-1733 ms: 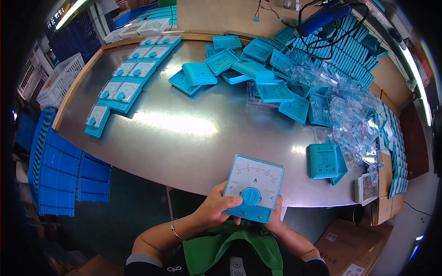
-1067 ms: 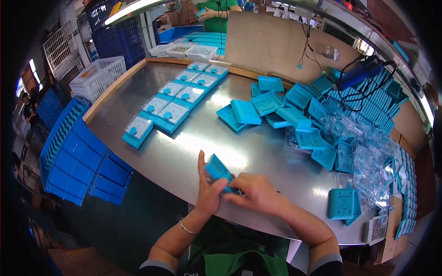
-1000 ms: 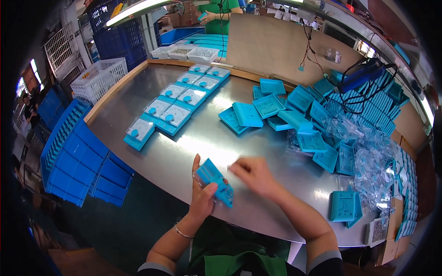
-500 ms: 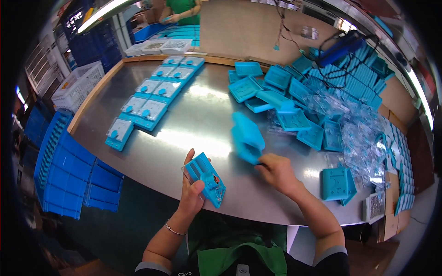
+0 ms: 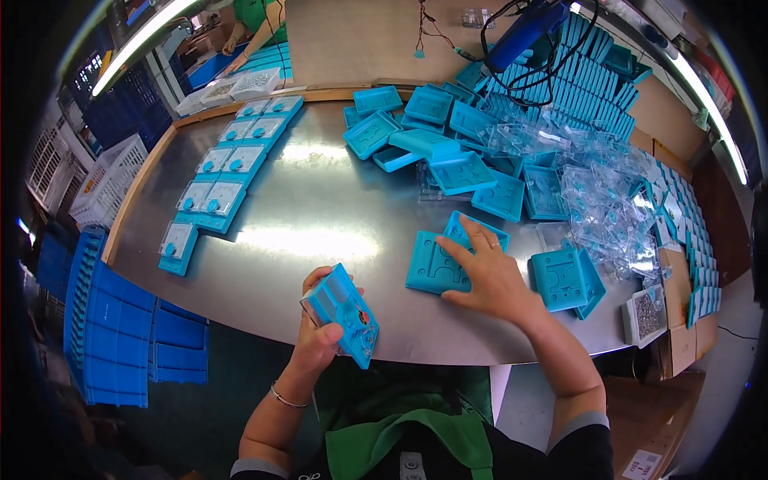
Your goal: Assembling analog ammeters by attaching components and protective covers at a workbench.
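My left hand [image 5: 316, 340] is closed around a turquoise plastic casing [image 5: 330, 298], tilted above the table's near edge. Its open side shows a compartment and small inner parts, one reddish. To its right, my right hand [image 5: 500, 284] is spread over two turquoise shells [image 5: 428, 262] lying on the metal table. One shell overlaps the other, and molded lines and holes show on the nearer one. The fingertips rest on or just over them, with nothing gripped. Close to that wrist lies another overlapping pair of turquoise shells [image 5: 558, 280].
Turquoise units with clear covers [image 5: 212, 198] stand in rows at left. Loose turquoise shells [image 5: 460, 172] and clear plastic parts [image 5: 596, 200] are heaped at right, near a white box of small metal pieces [image 5: 642, 316]. A blue corded tool [image 5: 524, 44] hangs above. Another person [image 5: 268, 24] works beyond.
My right hand has set the moving turquoise shells down on the table and spread its fingers. The left hand still holds its casing. The whole view has shifted slightly.
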Demonstrator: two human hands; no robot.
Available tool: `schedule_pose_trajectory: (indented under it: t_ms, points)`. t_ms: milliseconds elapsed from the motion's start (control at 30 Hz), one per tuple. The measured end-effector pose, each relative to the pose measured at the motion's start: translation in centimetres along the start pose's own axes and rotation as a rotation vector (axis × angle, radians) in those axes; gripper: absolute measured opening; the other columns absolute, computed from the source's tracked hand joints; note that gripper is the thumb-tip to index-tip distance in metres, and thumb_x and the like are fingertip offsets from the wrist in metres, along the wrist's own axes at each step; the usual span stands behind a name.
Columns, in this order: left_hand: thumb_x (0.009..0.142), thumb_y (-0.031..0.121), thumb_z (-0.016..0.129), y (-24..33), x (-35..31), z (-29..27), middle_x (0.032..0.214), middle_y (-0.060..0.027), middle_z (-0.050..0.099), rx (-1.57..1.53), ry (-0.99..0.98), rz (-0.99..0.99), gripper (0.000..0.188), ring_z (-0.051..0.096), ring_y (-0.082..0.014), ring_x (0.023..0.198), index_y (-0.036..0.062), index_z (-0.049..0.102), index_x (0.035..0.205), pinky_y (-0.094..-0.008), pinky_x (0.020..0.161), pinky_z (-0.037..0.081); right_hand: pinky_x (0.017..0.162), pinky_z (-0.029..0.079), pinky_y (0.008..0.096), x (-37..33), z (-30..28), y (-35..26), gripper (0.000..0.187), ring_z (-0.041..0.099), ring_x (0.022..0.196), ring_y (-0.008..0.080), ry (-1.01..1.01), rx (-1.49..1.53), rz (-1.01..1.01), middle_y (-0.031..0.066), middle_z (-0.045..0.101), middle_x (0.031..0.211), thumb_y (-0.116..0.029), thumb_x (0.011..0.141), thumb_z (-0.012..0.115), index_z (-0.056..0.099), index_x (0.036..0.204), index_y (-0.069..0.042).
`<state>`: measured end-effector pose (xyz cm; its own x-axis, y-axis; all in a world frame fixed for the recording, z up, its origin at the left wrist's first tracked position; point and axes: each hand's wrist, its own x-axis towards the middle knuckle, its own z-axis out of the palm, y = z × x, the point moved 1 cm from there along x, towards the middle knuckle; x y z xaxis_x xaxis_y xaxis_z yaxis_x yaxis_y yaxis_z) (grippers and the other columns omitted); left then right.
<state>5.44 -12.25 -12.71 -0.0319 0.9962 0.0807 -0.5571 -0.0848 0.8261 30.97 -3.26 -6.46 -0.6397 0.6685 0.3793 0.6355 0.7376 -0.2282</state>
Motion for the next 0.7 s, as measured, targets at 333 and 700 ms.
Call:
schedule_pose_trajectory:
  t_ms: [333, 700]
  points:
    - [0.056, 0.034, 0.086, 1.2, -0.8, -0.6, 0.128, -0.0118, 0.039, 0.179, -0.016, 0.171, 0.099, 0.051, -0.0268, 0.111, 0.0166, 0.028, 0.135, -0.0404, 0.093, 0.045, 0.093, 0.043, 0.0453, -1.7, 3.4, -4.4, 0.074, 0.047, 0.113, 0.0400, -0.255, 0.155, 0.126, 0.0223, 0.046, 0.125, -0.027, 0.063, 0.078, 0.048, 0.130, -0.014]
    - [0.065, 0.028, 0.080, -0.9, -0.7, 0.6, 0.130, -0.0088, 0.033, 0.073, -0.048, 0.192, 0.095, 0.039, -0.0229, 0.119, 0.0177, 0.019, 0.138, -0.0378, 0.099, 0.036, 0.096, 0.042, 0.0405, -0.6, 4.2, -8.2, 0.079, 0.046, 0.120, 0.0349, -0.112, 0.840, 0.163, 0.0216, 0.045, 0.132, -0.027, 0.067, 0.078, 0.042, 0.134, -0.006]
